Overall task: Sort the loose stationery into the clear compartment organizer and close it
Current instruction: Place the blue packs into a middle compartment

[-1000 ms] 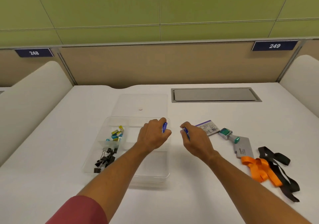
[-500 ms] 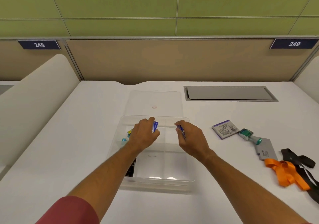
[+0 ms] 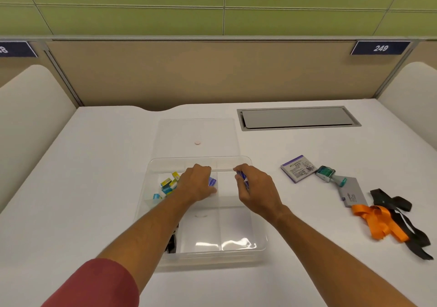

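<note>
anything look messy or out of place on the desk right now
Nothing spilled or damaged. The only untidy spot is the orange lanyard and black lanyard, lying tangled in a heap on the desk's right side, outside the clear organizer. Its lid lies flat behind it.

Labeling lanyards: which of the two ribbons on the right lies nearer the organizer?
The orange ribbon. It lies bunched up on the side toward the clear organizer, while the black ribbon spreads behind it and trails off toward the table's right edge.
</note>
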Available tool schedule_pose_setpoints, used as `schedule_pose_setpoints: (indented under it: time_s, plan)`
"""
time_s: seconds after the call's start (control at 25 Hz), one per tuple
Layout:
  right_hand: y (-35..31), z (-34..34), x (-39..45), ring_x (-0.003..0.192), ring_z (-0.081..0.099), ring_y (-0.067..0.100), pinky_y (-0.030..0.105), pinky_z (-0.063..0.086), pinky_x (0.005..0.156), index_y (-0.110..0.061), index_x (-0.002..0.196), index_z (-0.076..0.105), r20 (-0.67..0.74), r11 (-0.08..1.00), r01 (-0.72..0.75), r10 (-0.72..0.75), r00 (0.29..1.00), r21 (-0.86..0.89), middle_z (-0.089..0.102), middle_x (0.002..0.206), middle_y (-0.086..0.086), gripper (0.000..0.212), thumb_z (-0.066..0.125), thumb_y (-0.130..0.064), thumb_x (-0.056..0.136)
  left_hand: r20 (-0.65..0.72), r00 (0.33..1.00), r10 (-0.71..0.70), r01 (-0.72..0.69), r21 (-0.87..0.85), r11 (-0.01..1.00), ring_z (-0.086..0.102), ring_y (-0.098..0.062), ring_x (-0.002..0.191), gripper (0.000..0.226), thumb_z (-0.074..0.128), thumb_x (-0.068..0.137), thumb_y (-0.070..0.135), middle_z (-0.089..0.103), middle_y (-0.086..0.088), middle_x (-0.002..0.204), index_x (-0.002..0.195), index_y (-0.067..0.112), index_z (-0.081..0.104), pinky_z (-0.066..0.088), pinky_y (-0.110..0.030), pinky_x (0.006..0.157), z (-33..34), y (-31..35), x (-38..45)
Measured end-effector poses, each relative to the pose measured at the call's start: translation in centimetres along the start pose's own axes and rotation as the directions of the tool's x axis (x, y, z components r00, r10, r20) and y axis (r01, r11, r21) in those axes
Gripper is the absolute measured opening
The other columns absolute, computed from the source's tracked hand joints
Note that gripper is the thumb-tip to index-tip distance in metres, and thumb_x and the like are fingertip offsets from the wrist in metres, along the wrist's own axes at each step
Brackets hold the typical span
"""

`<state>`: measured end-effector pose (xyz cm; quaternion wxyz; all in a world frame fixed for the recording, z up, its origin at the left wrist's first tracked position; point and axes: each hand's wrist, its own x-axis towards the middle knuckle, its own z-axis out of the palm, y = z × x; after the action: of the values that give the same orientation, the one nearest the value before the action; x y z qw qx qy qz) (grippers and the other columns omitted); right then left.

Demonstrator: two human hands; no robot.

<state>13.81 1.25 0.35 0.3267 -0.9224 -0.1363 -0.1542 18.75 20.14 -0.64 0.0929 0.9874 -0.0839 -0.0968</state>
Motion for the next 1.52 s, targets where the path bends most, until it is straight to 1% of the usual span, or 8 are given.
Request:
schedule_pose_setpoints:
  time_s: [0.36, 0.52, 0.72, 0.88, 1.0, 1.16, 1.28, 1.52]
  plan:
    - [-0.8, 0.5, 0.7, 0.085, 0.064, 0.017, 0.024, 0.053, 0.077, -0.014, 0.112, 0.063, 0.001, 0.998, -0.018, 0.018, 1.000, 0.061, 0.070, 0.101, 0.002, 0.024, 0.056, -0.018, 0.090, -0.017, 0.997, 0.081, -0.083, -0.153, 0.985, 0.050, -0.025, 0.109, 0.050, 0.069, 0.083, 0.030, 0.049, -0.009, 0.122, 0.127, 0.016, 0.049, 0.044, -0.034, 0.087, 0.0, -0.7, 0.1]
    - [-1.5, 1.3, 1.7, 0.078, 0.064, 0.015, 0.028, 0.056, 0.073, -0.019, 0.114, 0.059, 0.053, 0.997, -0.072, 0.071, 0.996, 0.018, 0.070, 0.098, -0.001, 0.025, 0.059, -0.029, 0.091, -0.164, 0.978, 0.132, -0.143, -0.055, 0.988, 0.048, -0.022, 0.114, 0.054, 0.065, 0.084, 0.035, 0.048, -0.006, 0.126, 0.132, 0.016, 0.049, 0.045, -0.034, 0.093, -0.7, -1.4, -0.8]
    - [-3.2, 2.8, 3.6, 0.075, 0.059, 0.012, 0.023, 0.048, 0.067, -0.024, 0.110, 0.057, 0.193, 0.984, -0.177, 0.171, 0.966, 0.010, 0.070, 0.099, -0.003, 0.024, 0.064, -0.033, 0.089, -0.297, 0.948, 0.112, -0.097, 0.067, 0.993, 0.037, -0.026, 0.130, 0.060, 0.057, 0.088, 0.044, 0.037, -0.011, 0.146, 0.140, 0.019, 0.041, 0.033, -0.038, 0.106, -1.4, -3.4, -1.9]
    - [-4.6, 3.6, 5.7, 0.086, 0.063, 0.017, 0.024, 0.046, 0.072, -0.024, 0.107, 0.062, 0.271, 0.984, -0.164, 0.177, 0.946, -0.072, 0.072, 0.104, -0.001, 0.020, 0.063, -0.031, 0.089, -0.302, 0.953, 0.035, -0.021, 0.052, 0.998, 0.019, -0.028, 0.144, 0.064, 0.051, 0.091, 0.045, 0.019, -0.012, 0.158, 0.147, 0.022, 0.031, 0.019, -0.042, 0.115, -1.6, -5.5, -2.5]
    - [-5.7, 3.8, 7.2, 0.088, 0.065, 0.019, 0.030, 0.053, 0.074, -0.024, 0.108, 0.064, 0.352, 0.989, -0.137, 0.149, 0.924, -0.059, 0.071, 0.105, 0.001, 0.021, 0.063, -0.032, 0.089, -0.293, 0.956, 0.012, 0.002, 0.047, 0.999, 0.013, -0.028, 0.146, 0.065, 0.050, 0.092, 0.043, 0.011, -0.012, 0.160, 0.149, 0.024, 0.025, 0.016, -0.043, 0.117, -1.8, -6.7, -2.6]
    - [-7.0, 5.2, 7.3, 0.102, 0.060, 0.023, 0.034, 0.051, 0.088, -0.021, 0.110, 0.068, 0.586, 0.987, -0.007, 0.102, 0.804, -0.162, 0.066, 0.118, 0.004, 0.024, 0.065, -0.029, 0.088, -0.289, 0.957, 0.016, -0.004, 0.042, 0.999, 0.011, -0.029, 0.147, 0.063, 0.048, 0.094, 0.040, 0.009, -0.013, 0.160, 0.150, 0.023, 0.025, 0.015, -0.042, 0.117, -1.9, -7.3, -3.0]
    - [-7.4, 6.1, 6.8, 0.107, 0.058, 0.023, 0.033, 0.046, 0.091, -0.019, 0.116, 0.067, 0.658, 0.985, 0.024, 0.096, 0.747, -0.171, 0.064, 0.123, 0.004, 0.030, 0.066, -0.030, 0.088, -0.278, 0.961, 0.015, 0.000, 0.053, 0.999, 0.008, -0.028, 0.147, 0.063, 0.047, 0.094, 0.042, 0.007, -0.012, 0.161, 0.150, 0.024, 0.024, 0.014, -0.042, 0.117, -2.0, -7.4, -3.1]
    - [-7.2, 5.6, 7.0, 0.104, 0.058, 0.021, 0.029, 0.047, 0.086, -0.017, 0.116, 0.061, 0.589, 0.992, -0.048, 0.110, 0.801, -0.119, 0.064, 0.120, 0.006, 0.037, 0.072, -0.018, 0.080, -0.258, 0.966, 0.012, 0.013, 0.095, 0.995, -0.006, -0.029, 0.148, 0.072, 0.041, 0.094, 0.052, -0.009, -0.011, 0.161, 0.153, 0.027, 0.009, 0.005, -0.042, 0.119, -2.1, -7.6, -3.4]
